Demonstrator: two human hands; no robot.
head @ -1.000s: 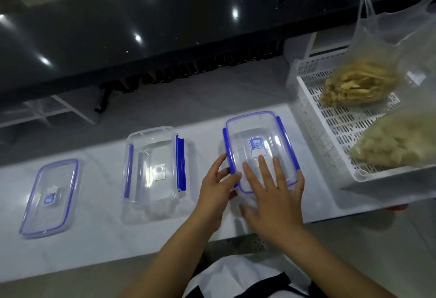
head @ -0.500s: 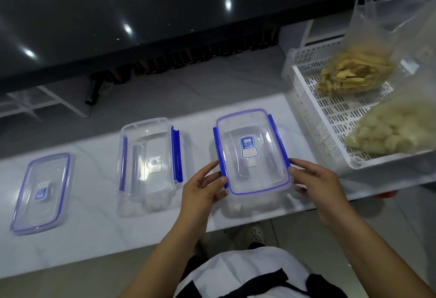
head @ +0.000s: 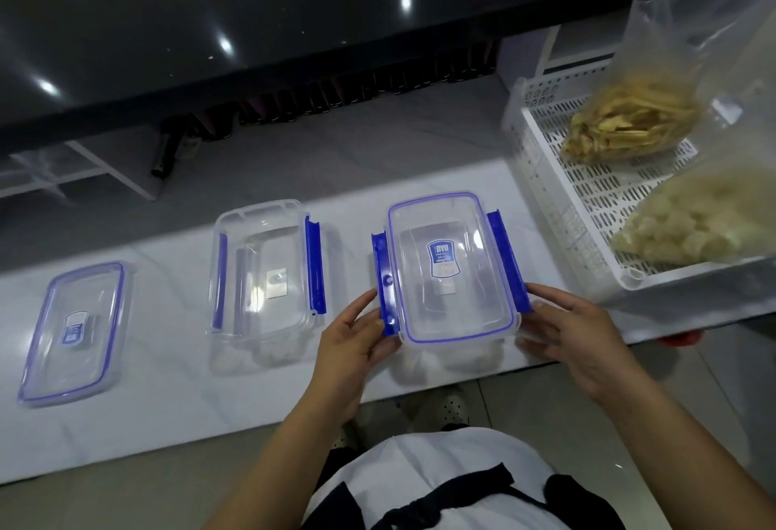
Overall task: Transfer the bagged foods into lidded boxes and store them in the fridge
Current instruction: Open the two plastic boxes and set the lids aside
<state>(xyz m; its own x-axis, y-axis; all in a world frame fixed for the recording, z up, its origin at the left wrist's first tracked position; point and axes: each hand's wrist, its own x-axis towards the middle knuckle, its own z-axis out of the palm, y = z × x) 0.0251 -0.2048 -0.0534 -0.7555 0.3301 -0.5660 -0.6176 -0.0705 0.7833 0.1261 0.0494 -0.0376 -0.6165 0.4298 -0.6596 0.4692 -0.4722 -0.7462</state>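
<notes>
One white slotted basket (head: 546,176) is sitting at the far right of the white counter (head: 168,403), holding two clear bags: one of yellowish strips (head: 630,126), one of pale lumps (head: 697,218). Two clear boxes are standing on the counter: an open box (head: 264,273) at centre and a lidded box (head: 449,269) to its right, its two blue side clips flipped outward. One loose lid (head: 71,332) is lying at the left. The left hand (head: 357,344) and right hand (head: 575,336) are gripping the lidded box's near corners.
</notes>
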